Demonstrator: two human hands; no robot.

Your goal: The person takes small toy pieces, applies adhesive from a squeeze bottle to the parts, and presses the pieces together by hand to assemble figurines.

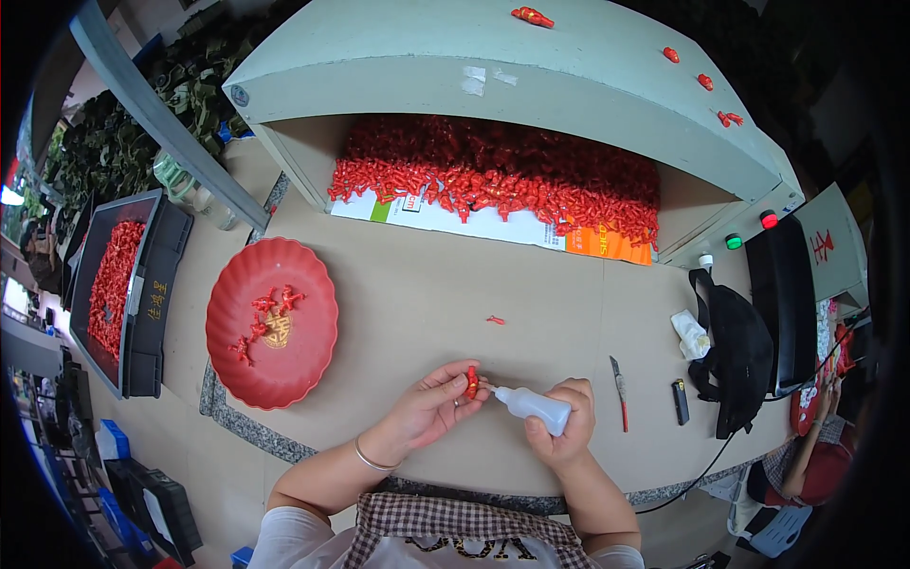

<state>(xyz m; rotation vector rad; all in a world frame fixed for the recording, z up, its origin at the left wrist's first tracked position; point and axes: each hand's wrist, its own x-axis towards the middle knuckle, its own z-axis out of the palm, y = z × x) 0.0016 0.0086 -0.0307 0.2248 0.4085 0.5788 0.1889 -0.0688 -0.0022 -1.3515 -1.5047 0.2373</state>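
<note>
My left hand [427,406] pinches a small red plastic figure piece [472,379] between thumb and fingers, above the near middle of the table. Wrapped round a white squeeze bottle [531,405] is my right hand [569,429]. The bottle is tilted, its thin nozzle pointing left at the red piece; I cannot tell whether the tip touches it. Beyond my hands lies a small loose red part [496,321]. To the left, a scalloped red plate [227,327] carries several red figures [258,327].
A pale green shelf box [569,81] at the back holds a heap of red parts [493,175]. At right lie a craft knife [619,391], a lighter [681,402], a tissue pack [690,335] and a black bag [739,351]. A grey crate [142,327] stands left; another person's arm [809,441] shows far right.
</note>
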